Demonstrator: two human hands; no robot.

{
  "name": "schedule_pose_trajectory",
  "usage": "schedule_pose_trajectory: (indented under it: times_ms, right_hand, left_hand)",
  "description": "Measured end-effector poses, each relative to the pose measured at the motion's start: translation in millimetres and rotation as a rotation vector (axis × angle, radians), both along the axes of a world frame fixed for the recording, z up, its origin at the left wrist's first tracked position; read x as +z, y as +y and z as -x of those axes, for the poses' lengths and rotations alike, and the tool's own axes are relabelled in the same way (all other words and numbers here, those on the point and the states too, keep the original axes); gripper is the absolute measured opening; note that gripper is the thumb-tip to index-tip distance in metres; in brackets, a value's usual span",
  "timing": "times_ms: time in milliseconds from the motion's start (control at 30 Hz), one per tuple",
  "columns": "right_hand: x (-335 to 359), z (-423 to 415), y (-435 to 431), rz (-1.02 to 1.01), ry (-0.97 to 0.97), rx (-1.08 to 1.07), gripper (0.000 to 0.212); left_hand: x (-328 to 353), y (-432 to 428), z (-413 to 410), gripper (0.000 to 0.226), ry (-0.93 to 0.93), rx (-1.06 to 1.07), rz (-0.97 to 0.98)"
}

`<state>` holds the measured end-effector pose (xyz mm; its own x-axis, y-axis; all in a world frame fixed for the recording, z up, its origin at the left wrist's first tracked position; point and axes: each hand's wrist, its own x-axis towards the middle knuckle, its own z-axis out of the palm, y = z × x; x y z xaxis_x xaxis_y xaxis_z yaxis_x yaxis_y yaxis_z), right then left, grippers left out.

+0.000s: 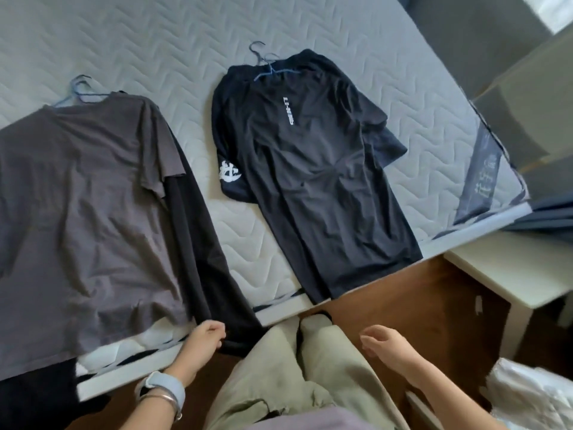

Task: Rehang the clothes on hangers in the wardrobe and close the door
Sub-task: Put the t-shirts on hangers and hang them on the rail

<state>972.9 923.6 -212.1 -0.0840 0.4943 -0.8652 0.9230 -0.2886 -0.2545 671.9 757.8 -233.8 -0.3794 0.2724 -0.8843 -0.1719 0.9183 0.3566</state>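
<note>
The left hand (pixel 206 336) is curled into a loose fist at the near edge of the mattress (pixel 155 51), its fingers (pixel 217 329) bent inward and touching the hem of a black garment (pixel 198 243) that lies partly under a grey T-shirt (pixel 86 206); whether the fingers actually pinch the cloth cannot be told. A watch (pixel 164 391) and a bracelet sit on that wrist. The grey T-shirt spreads up and to the left from those fingers, with a blue hanger (pixel 81 91) showing at its collar at the far end. The right hand (pixel 383 339) hovers over the brown floor (pixel 403 305), empty, its fingers (pixel 370 341) loosely curled and slightly apart, touching nothing. Beyond and between the two hands, well apart from both, a black T-shirt (pixel 316 181) with white lettering lies flat on the mattress, a second blue hanger (pixel 266 63) poking out of its neck. Between the hands, nearer the body, are the person's legs in pale green trousers (pixel 279 367).
</note>
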Motion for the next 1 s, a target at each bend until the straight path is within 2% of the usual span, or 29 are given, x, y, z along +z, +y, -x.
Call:
schedule_pose_trajectory:
  times_ms: [167, 333, 500, 567, 633, 700, 800, 900, 1000]
  right_hand:
    - [11, 49, 110, -0.120, 0.067, 0.054, 0.012]
    - [-2, 119, 242, -0.181, 0.172, 0.096, 0.012]
    - [-57, 213, 386, -0.349, 0.219, 0.259, 0.022]
    - [-80, 251, 436, -0.448, 0.253, 0.328, 0.024]
    - [-104, 285, 477, -0.505, 0.319, 0.337, 0.025]
    - [-126, 315, 509, -0.564, 0.377, 0.374, 0.028]
    - [-156, 354, 544, -0.631, 0.411, 0.447, 0.034]
    - [-177, 392, 572, -0.706, 0.436, 0.507, 0.040]
    - [-190, 434, 597, -0.769, 0.451, 0.603, 0.048]
  left_hand:
    - [6, 115, 28, 0.013, 0.103, -0.012, -0.165]
    - [0, 250, 52, 0.028, 0.264, 0.004, -0.263]
    - [-65, 398, 93, 0.037, 0.506, -0.009, -0.320]
    - [-103, 449, 110, 0.046, 0.572, -0.107, -0.309]
    - [-143, 489, 123, 0.055, 0.677, -0.338, -0.254]
    - [-179, 519, 137, 0.064, 0.796, -0.549, -0.163]
    - [-215, 540, 158, 0.076, 0.972, -0.631, -0.091]
    - [-237, 541, 166, 0.067, 1.094, -0.677, -0.139]
    - [-245, 540, 168, 0.063, 1.123, -0.681, -0.172]
